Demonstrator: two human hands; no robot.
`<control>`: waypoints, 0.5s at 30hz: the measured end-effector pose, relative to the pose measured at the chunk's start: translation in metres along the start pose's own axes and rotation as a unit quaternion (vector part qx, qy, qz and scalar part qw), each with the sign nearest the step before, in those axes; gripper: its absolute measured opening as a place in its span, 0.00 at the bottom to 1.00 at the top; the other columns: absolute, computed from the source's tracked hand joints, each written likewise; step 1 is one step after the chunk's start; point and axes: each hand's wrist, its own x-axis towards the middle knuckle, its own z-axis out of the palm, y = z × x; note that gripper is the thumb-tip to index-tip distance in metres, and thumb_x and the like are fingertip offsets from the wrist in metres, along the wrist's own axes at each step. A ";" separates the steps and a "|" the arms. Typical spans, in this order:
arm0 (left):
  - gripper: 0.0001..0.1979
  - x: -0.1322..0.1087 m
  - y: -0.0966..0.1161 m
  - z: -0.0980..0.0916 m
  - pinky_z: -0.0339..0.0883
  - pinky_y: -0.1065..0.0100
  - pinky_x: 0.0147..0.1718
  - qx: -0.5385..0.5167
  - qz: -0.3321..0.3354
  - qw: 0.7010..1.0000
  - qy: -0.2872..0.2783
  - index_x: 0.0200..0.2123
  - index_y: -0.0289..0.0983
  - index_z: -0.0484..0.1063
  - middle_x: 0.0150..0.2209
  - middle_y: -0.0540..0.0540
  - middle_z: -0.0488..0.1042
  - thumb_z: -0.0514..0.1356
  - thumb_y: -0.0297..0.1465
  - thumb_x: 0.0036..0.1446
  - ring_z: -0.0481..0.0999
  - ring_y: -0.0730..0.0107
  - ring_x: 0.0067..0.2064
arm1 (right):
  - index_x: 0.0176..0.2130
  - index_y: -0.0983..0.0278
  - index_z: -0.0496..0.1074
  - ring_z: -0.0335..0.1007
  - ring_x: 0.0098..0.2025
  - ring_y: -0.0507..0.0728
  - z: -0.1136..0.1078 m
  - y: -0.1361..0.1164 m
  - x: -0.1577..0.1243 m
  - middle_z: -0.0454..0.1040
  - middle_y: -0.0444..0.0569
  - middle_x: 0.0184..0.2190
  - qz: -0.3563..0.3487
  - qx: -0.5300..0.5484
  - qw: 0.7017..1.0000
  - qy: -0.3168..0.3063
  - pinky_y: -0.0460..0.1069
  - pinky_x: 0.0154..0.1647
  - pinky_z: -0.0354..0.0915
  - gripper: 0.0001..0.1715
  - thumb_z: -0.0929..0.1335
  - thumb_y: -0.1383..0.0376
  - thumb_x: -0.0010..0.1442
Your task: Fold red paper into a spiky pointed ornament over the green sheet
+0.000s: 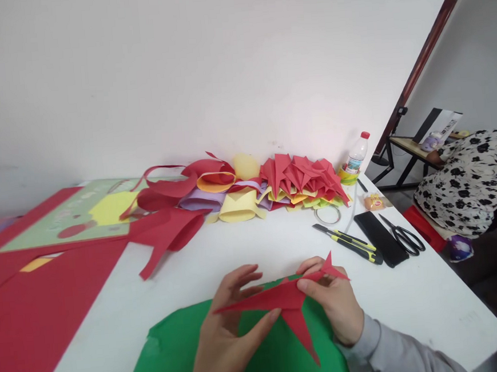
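A folded red paper figure [278, 297] with long points and a flap hanging down is held above the green sheet [174, 341]. My right hand [337, 305] pinches it near its forked right end, thumb on the near face and fingers behind. Around its long left point curves my left hand [229, 331], its thumb tip against the lower edge. The left fingers are bent and partly spread behind the paper, so how firmly they grip is hard to see.
Along the wall lie red folded paper pieces [301, 176] and rolled coloured paper [237, 207]. A bottle [356, 157], tape roll [327, 215], cutter [347, 243], black phone-like slab [379, 239] and scissors [403, 238] sit right. Red sheets [60, 304] cover the left. Another person [472, 180] is beyond.
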 end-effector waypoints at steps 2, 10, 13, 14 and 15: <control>0.31 0.001 0.002 -0.006 0.67 0.63 0.51 0.018 0.084 0.996 0.015 0.45 0.46 0.73 0.49 0.48 0.73 0.75 0.28 0.34 0.72 0.55 0.52 | 0.25 0.62 0.78 0.71 0.33 0.56 -0.003 -0.003 0.002 0.75 0.47 0.27 -0.008 -0.029 1.000 0.000 0.50 0.38 0.67 0.08 0.76 0.61 0.48; 0.28 0.008 0.006 -0.022 0.68 0.60 0.48 0.259 0.074 0.930 -0.250 0.45 0.50 0.79 0.45 0.46 0.81 0.75 0.34 0.36 0.76 0.47 0.46 | 0.22 0.64 0.76 0.68 0.26 0.53 -0.010 -0.015 0.008 0.74 0.44 0.21 0.034 -0.125 0.989 -0.067 0.46 0.28 0.65 0.09 0.76 0.61 0.45; 0.31 0.006 0.009 -0.022 0.67 0.57 0.49 0.300 0.090 0.903 -0.294 0.47 0.52 0.78 0.45 0.46 0.82 0.75 0.35 0.35 0.77 0.44 0.46 | 0.22 0.64 0.75 0.66 0.25 0.52 -0.010 -0.014 0.008 0.73 0.43 0.20 0.035 -0.142 0.986 -0.084 0.46 0.27 0.63 0.11 0.75 0.60 0.46; 0.29 0.005 0.010 -0.022 0.68 0.58 0.47 0.305 0.105 0.901 -0.288 0.46 0.52 0.78 0.44 0.46 0.82 0.75 0.36 0.36 0.77 0.45 0.45 | 0.22 0.64 0.74 0.66 0.25 0.52 -0.009 -0.013 0.008 0.73 0.43 0.20 0.030 -0.146 0.984 -0.094 0.47 0.28 0.63 0.12 0.75 0.60 0.47; 0.26 0.004 0.010 -0.022 0.69 0.60 0.46 0.307 0.119 0.900 -0.284 0.45 0.51 0.79 0.43 0.46 0.82 0.74 0.36 0.38 0.77 0.46 0.44 | 0.22 0.64 0.74 0.66 0.26 0.52 -0.007 -0.013 0.007 0.73 0.43 0.20 0.025 -0.148 0.983 -0.105 0.47 0.29 0.63 0.12 0.75 0.59 0.48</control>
